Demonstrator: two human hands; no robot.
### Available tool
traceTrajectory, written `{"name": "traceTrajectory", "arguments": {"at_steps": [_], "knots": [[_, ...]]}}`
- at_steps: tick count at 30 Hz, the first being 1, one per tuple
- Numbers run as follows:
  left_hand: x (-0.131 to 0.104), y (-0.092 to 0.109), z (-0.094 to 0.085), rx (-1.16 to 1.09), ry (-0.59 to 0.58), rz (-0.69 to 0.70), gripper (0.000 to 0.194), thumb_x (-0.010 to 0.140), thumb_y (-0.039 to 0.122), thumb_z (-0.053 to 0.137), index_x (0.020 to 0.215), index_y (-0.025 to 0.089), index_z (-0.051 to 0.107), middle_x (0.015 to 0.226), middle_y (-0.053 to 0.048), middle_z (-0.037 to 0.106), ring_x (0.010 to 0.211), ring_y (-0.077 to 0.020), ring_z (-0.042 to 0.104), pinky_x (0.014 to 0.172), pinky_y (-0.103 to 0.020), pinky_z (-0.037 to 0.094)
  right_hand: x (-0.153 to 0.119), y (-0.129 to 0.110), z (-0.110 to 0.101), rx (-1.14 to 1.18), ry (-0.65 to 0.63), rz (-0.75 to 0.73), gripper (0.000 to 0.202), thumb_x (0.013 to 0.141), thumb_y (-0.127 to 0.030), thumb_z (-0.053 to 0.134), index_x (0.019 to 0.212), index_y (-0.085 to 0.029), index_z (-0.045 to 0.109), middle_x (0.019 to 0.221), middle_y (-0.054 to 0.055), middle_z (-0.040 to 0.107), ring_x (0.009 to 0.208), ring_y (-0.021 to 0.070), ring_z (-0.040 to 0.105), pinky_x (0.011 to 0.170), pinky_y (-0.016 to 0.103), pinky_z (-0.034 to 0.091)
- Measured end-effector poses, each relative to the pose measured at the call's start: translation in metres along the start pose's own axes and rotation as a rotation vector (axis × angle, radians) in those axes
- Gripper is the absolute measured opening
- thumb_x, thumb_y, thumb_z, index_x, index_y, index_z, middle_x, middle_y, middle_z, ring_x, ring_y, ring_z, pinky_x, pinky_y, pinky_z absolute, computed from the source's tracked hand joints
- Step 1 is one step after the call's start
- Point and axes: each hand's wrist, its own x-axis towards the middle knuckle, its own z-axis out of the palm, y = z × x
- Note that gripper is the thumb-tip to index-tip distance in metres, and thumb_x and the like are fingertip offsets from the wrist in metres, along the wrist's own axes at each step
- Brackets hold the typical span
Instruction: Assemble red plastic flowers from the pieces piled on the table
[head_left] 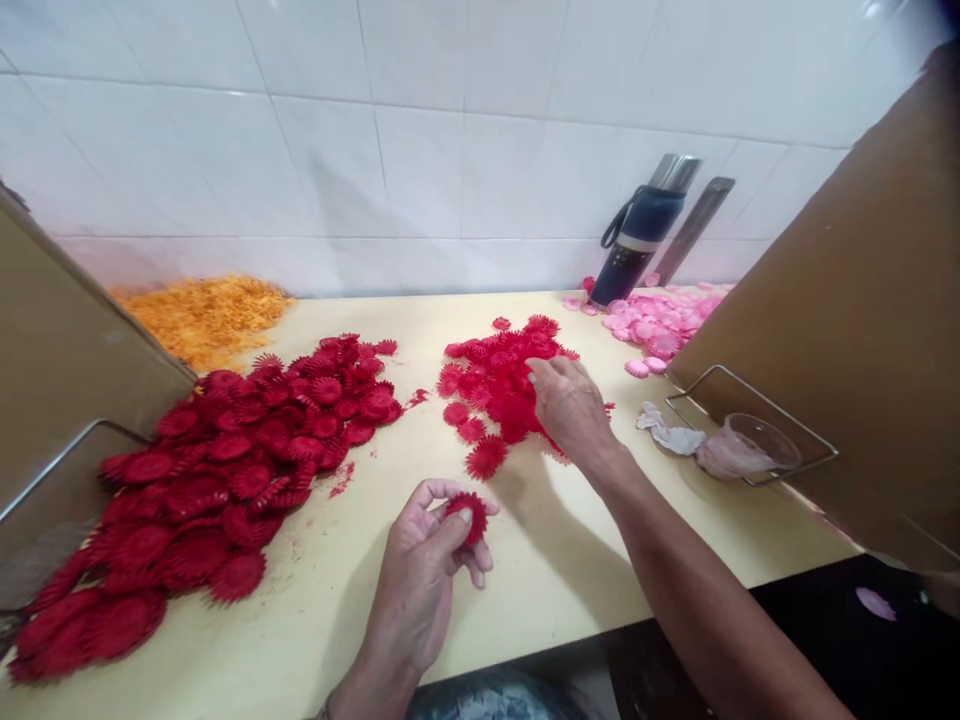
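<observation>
My left hand (427, 560) is closed near the front edge of the table, with a dark red flower disc (466, 520) with a toothed rim pinched under its thumb. My right hand (570, 405) reaches into a small pile of brighter red flower discs (491, 380) in the middle of the table. The back of that hand hides most of its fingers, so whether they grip a disc is unclear. To the left spreads a larger heap of dark red, cupped flower discs (232, 450), apart from both hands.
Orange petals (210, 315) lie at the back left, pink flower discs (660, 320) at the back right. A dark blue flask (637, 235) stands by the tiled wall. Brown boards (817, 330) flank the table (420, 420). A clear plastic cup (742, 450) lies beside a wire handle (795, 415).
</observation>
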Motion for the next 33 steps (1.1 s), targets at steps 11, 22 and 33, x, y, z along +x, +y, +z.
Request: {"name": "traceTrajectory", "arguments": {"at_steps": [11,22,33], "knots": [[0.002,-0.001,-0.006,-0.102,-0.094,0.011,0.018,0.076,0.023,0.061,0.087,0.012,0.068,0.077,-0.007,0.069,0.059,-0.0114,0.059,0.058,-0.022,0.048,-0.059,-0.062,-0.010,0.718,-0.492,-0.189,0.013,0.076,-0.019,0.064,0.078,-0.017,0.051,0.070,-0.003,0.051,0.064,0.0110,0.048,0.057,0.021,0.037],[0.004,-0.010,-0.005,-0.032,0.012,0.066,0.017,0.071,0.015,0.061,0.086,0.012,0.070,0.080,-0.006,0.071,0.075,-0.0177,0.064,0.066,-0.027,0.052,-0.073,-0.068,0.001,0.494,-0.264,-0.256,0.023,0.086,-0.010,0.037,0.069,-0.018,0.050,0.061,0.002,0.053,0.057,0.0139,0.048,0.054,0.025,0.036],[-0.001,0.000,-0.005,-0.065,0.162,-0.035,0.024,0.064,0.019,0.069,0.085,0.009,0.063,0.068,-0.007,0.071,0.059,-0.0191,0.068,0.064,-0.028,0.053,-0.005,-0.019,0.007,-0.065,-0.127,-0.053,0.029,0.077,0.002,0.039,0.090,-0.011,0.061,0.090,0.015,0.060,0.087,0.0265,0.054,0.069,0.037,0.043]]}}
